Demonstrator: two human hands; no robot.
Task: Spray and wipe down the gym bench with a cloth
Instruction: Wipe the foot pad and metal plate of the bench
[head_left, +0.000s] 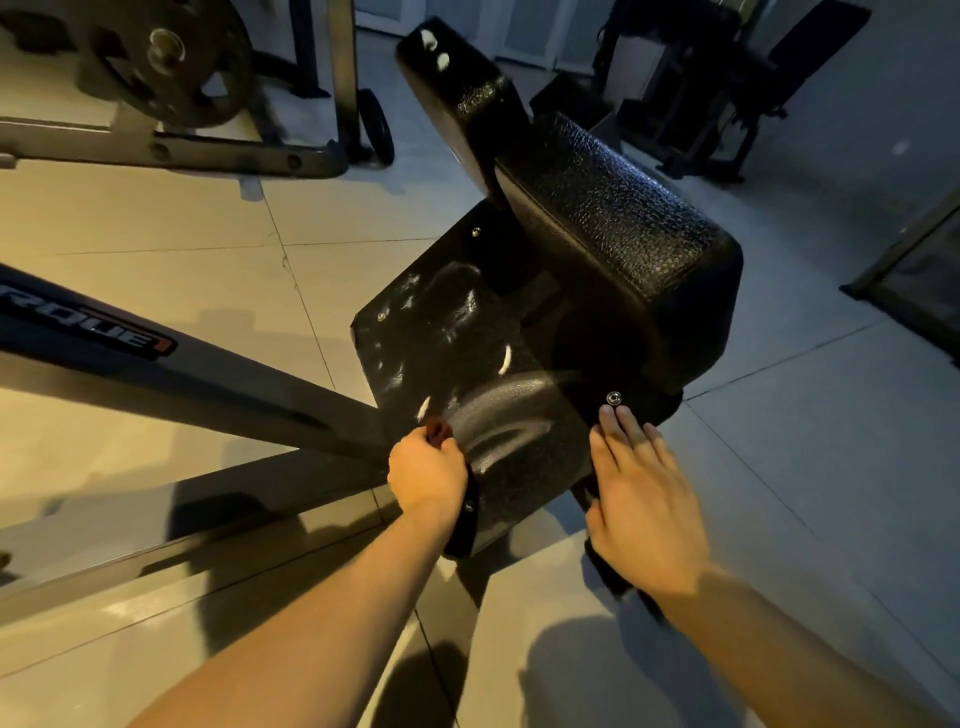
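The bench (519, 441) stretches lengthwise away from the person, left hand (427, 470) clenching a reddish wad (439, 431), right hand (641, 499) flat, fingers straight.

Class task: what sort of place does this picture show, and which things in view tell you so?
Most likely a gym: a weight plate on a rack, a black padded bench, another bench behind.

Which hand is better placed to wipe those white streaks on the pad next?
Left, probably. The left hand pinches a reddish thing, perhaps the cloth, right beside the nearest white streak on the pad. The right hand lies flat near the bolt, farther off.
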